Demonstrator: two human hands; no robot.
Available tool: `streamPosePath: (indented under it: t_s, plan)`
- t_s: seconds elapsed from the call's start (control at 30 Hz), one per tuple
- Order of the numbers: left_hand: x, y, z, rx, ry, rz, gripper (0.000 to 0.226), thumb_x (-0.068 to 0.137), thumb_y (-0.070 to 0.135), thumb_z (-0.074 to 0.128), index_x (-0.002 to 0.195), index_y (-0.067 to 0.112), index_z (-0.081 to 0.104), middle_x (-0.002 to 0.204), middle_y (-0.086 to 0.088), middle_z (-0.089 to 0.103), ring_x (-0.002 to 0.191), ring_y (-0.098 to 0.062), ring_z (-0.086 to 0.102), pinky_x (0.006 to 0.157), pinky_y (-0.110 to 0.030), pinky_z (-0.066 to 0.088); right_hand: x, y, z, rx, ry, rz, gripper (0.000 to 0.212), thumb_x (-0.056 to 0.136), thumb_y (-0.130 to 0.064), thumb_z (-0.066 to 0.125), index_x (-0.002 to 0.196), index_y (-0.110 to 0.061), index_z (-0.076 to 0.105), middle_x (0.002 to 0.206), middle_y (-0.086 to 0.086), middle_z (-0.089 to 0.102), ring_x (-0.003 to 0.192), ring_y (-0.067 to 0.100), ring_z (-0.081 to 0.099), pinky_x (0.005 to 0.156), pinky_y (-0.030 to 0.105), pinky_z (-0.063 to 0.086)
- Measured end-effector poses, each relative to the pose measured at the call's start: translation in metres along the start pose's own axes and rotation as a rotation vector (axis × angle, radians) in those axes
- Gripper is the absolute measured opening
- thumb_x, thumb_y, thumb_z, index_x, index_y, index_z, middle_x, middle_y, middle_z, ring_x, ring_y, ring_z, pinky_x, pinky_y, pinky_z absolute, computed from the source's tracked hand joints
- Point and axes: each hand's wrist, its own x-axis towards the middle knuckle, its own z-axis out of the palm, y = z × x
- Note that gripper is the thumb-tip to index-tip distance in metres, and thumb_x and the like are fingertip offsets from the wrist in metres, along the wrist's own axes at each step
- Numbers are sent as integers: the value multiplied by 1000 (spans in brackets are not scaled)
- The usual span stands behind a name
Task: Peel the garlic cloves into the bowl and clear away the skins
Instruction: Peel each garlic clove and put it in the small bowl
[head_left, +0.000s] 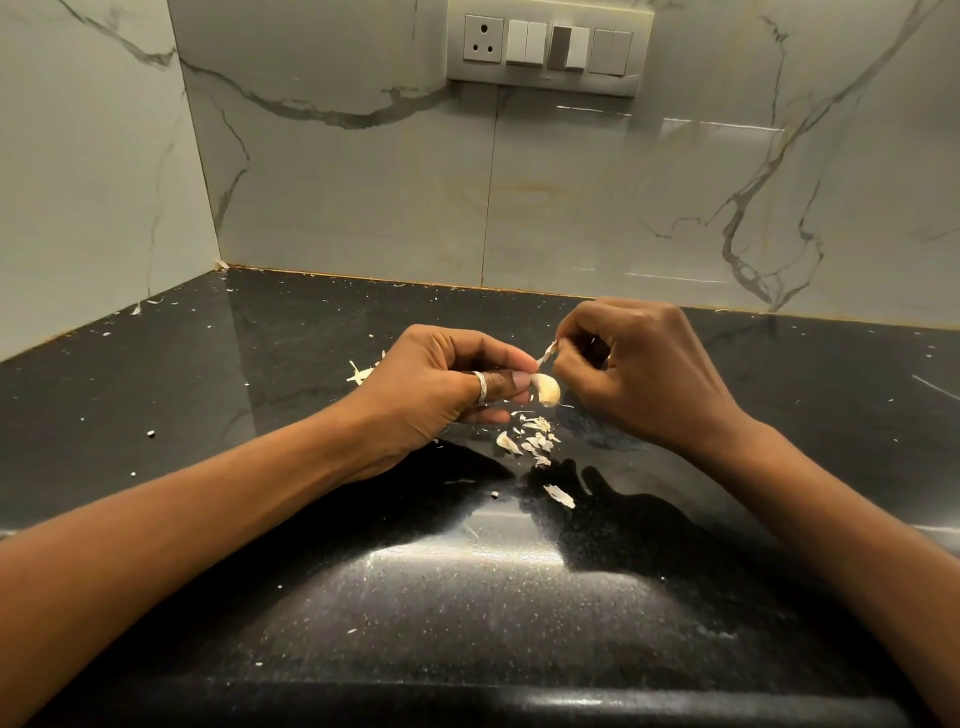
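Observation:
My left hand (441, 387), a ring on its thumb, pinches a pale garlic clove (548, 388) between thumb and fingertips above the black counter (260, 374). Just to its right, my right hand (639, 369) pinches a thin strip of skin (547, 353) that lifts off the clove's top. A small heap of torn skins (530, 439) lies on the counter directly under the clove, and one more flake (560, 496) lies nearer to me. No bowl is in view.
More skin scraps (361, 373) lie behind my left hand, and tiny flecks are scattered over the counter. Marble-look walls meet in a corner at the back left. A switch panel (548, 47) with a socket sits high on the back wall.

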Motion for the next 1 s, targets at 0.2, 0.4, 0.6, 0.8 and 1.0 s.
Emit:
streamPosePath:
  t_s: [0.2,0.4,0.6,0.8,1.0]
  plan:
    - [0,0,0,-8,-14,-11,15,87,-1,70,101,3,74,94,-10,78,86,-15,76,64,-17,57,0,1,-1,-43,27,45,16,89,-22,61,78,-13,69,67,-3,62,56,16,55,54,39,51]
    - [0,0,0,-21,15,-4,13,87,-1,70,98,5,74,96,-13,77,87,-16,75,64,-19,59,0,0,-1,-37,9,53,17,87,-25,60,78,-14,70,67,-3,63,57,16,56,54,39,52]
    - [4,-2,-6,-121,200,64,23,91,-3,66,108,10,73,87,-5,71,77,-14,71,64,-22,59,-2,-5,-4,-12,-82,45,23,81,-37,57,69,-20,67,60,-10,57,55,10,54,52,34,47]
    - [6,-4,-7,-101,238,85,22,93,-1,64,108,13,73,88,-1,68,76,-11,71,66,-22,59,-3,-7,-3,12,-160,5,12,81,-30,65,71,-23,66,58,-14,57,53,4,55,53,28,45]
    - [6,-4,-5,-96,246,85,20,94,0,64,108,12,73,99,-10,71,80,-12,73,65,-21,57,-2,-6,-1,54,-102,-22,14,84,-16,59,91,-14,71,74,-8,66,61,7,57,60,36,52]
